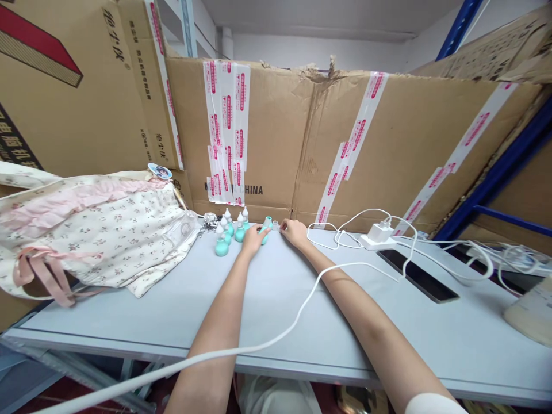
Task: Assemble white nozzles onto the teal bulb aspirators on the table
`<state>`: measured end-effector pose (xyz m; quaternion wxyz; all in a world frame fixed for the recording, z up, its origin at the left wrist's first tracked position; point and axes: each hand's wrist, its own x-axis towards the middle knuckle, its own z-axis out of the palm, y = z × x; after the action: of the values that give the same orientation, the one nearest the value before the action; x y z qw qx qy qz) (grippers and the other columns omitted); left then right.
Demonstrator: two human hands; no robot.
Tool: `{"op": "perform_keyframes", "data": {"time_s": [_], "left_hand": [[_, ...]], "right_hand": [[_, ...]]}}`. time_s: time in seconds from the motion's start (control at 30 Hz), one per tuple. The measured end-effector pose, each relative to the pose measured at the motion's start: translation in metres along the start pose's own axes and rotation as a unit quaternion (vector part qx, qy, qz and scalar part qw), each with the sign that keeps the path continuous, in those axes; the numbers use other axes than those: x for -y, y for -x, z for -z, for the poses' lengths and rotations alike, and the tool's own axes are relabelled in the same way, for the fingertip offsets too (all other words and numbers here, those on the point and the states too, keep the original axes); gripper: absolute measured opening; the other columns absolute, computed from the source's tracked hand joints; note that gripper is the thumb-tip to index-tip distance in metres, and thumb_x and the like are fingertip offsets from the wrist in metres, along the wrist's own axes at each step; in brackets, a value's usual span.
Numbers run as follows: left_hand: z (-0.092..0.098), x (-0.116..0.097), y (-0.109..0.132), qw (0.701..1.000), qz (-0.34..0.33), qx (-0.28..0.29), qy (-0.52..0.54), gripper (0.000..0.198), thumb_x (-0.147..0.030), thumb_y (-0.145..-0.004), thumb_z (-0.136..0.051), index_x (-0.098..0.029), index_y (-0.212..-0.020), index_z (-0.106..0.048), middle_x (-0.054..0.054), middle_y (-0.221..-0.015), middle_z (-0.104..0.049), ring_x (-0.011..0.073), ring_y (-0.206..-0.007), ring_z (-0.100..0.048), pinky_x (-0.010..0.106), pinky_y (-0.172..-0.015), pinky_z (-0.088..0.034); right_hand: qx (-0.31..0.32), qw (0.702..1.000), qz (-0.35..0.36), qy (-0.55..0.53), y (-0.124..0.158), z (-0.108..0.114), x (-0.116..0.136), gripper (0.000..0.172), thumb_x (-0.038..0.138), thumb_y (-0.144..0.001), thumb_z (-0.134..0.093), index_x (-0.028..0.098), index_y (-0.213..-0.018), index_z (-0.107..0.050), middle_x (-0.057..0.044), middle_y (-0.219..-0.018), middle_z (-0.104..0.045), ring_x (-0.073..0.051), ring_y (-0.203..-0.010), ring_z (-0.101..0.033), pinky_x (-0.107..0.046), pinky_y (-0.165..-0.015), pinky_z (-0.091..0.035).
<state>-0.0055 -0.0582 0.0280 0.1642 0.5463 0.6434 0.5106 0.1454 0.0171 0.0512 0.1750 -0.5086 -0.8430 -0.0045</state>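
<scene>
Both my arms stretch far across the pale grey table (276,322). My left hand (254,238) closes around a small teal bulb (266,225) at the table's back edge. My right hand (294,232) rests just to the right of it, its fingertips at a tiny clear piece (276,226); I cannot tell whether it grips that piece. Left of my left hand stand several teal bulbs with white pointed tips (228,230), upright in a cluster.
A floral fabric bag with pink ruffles (95,236) lies at the left. A white charger (378,234) with looping white cables and a dark phone (417,276) sit at the right. Taped cardboard boxes (345,138) wall the back. A white cable (280,328) crosses between my arms.
</scene>
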Motion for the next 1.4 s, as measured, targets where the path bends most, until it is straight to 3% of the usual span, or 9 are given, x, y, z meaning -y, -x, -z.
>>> {"op": "perform_keyframes", "data": {"time_s": [0.4, 0.7, 1.0, 1.4], "left_hand": [[0.0005, 0.0009, 0.0013, 1.000, -0.013, 0.004, -0.026, 0.032, -0.042, -0.079, -0.055, -0.014, -0.087, -0.068, 0.008, -0.090, -0.070, 0.0182, -0.081, -0.060, 0.028, -0.078, -0.043], [-0.0003, 0.0018, 0.0000, 0.999, -0.010, 0.008, -0.029, 0.028, -0.039, -0.077, -0.057, -0.015, -0.087, -0.068, 0.008, -0.090, -0.070, 0.0197, -0.086, -0.060, 0.029, -0.082, -0.043], [-0.0002, -0.0008, 0.0016, 1.000, -0.007, 0.001, -0.025, 0.027, -0.039, -0.076, -0.059, -0.016, -0.084, -0.069, 0.008, -0.090, -0.070, 0.0201, -0.087, -0.060, 0.029, -0.082, -0.043], [0.0007, -0.0010, 0.0018, 1.000, -0.012, 0.009, -0.023, 0.027, -0.037, -0.078, -0.058, -0.014, -0.087, -0.069, 0.009, -0.092, -0.070, 0.0196, -0.087, -0.061, 0.029, -0.082, -0.043]], "right_hand": [[0.021, 0.999, -0.022, 0.011, -0.0055, 0.0022, -0.0031, 0.022, 0.018, -0.081, -0.053, 0.023, -0.098, -0.065, -0.005, -0.100, -0.070, -0.019, -0.095, -0.063, -0.025, -0.076, -0.044], [0.039, 0.998, -0.041, 0.016, -0.0037, 0.0016, -0.0006, 0.027, 0.023, -0.082, -0.054, 0.024, -0.105, -0.068, -0.007, -0.107, -0.069, -0.022, -0.101, -0.062, -0.027, -0.080, -0.045], [0.032, 0.998, -0.032, 0.038, -0.0002, 0.0030, 0.0053, 0.024, 0.024, -0.084, -0.051, 0.022, -0.097, -0.071, -0.009, -0.105, -0.069, -0.024, -0.098, -0.064, -0.030, -0.078, -0.046], [0.036, 0.999, -0.030, 0.004, -0.0007, 0.0029, 0.0066, 0.020, 0.035, -0.080, -0.059, 0.027, -0.094, -0.071, -0.005, -0.098, -0.071, -0.021, -0.095, -0.064, -0.028, -0.078, -0.045]]}}
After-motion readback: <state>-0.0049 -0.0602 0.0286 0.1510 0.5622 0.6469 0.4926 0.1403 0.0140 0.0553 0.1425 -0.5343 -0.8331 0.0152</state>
